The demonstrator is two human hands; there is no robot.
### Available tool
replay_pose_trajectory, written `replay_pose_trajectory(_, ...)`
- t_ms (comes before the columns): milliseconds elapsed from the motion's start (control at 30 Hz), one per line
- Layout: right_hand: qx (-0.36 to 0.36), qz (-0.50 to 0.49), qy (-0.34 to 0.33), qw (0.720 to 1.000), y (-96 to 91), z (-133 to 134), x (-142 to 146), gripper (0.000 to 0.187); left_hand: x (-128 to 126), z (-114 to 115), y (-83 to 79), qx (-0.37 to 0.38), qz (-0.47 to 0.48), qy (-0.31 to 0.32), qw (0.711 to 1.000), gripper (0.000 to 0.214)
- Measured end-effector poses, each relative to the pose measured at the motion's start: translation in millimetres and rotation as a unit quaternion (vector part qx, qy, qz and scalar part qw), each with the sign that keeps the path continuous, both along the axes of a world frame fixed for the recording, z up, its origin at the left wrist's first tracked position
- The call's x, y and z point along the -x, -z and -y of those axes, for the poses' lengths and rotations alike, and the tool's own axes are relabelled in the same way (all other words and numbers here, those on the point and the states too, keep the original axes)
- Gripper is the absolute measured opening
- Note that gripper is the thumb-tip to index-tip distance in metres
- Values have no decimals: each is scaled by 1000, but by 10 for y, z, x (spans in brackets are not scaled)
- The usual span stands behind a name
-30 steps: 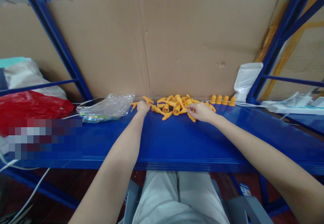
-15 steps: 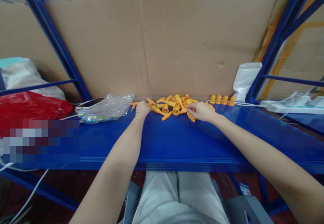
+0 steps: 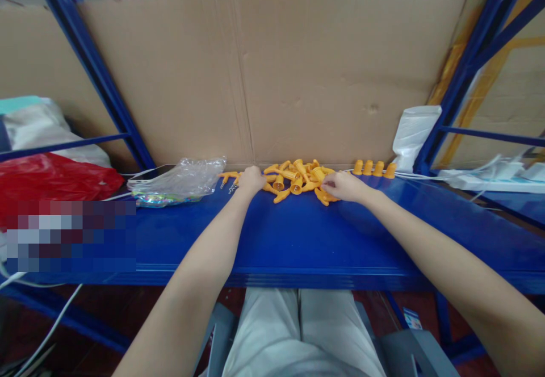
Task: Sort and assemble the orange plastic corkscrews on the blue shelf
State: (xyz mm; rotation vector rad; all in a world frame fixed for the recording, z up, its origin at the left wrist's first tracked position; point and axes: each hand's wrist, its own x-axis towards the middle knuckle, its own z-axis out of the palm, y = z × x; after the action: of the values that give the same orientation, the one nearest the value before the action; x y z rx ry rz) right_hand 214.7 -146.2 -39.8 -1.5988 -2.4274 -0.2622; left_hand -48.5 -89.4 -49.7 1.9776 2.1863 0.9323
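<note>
A pile of orange plastic pieces (image 3: 297, 185) lies at the back of the blue shelf (image 3: 293, 235); some look like small hollow cups, others are long with knobbed or branching ends. At the pile's left end is my left hand (image 3: 252, 179), back towards me, its fingers hidden. Beside it on the left lie an orange branching piece (image 3: 230, 176) and a bit of thin chain (image 3: 233, 188). My right hand (image 3: 344, 186) reaches over the pile's right end, fingertips drawn together against the orange pieces. What they pinch is too small to make out.
Several orange cups (image 3: 368, 168) stand in a row at the back right, near a white pouch (image 3: 414, 138). Clear plastic bags (image 3: 183, 177) and a red bag (image 3: 55, 178) lie left. Behind rises a cardboard sheet (image 3: 319, 70); a white power strip (image 3: 485, 178) sits far right.
My left hand has shifted right along the pile, uncovering the chain beside it. My right hand has moved slightly right. The row of cups stays as it was.
</note>
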Motion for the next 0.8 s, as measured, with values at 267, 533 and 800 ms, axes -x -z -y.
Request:
replay_pose_trajectory(267, -6, -13, -48, 999, 77, -87, -53, 23, -59, 120, -95, -12, -93, -18, 995, 22)
replay_pose_trajectory(533, 5, -4, -52, 999, 81, -106, -39, 22, -351, 292, -174, 34, -150, 256, 954, 27)
replay_pose_trajectory(800, 10, -2, -64, 998, 102, -122, -50, 25, -469, 489, -146, 124, -181, 288, 932, 28)
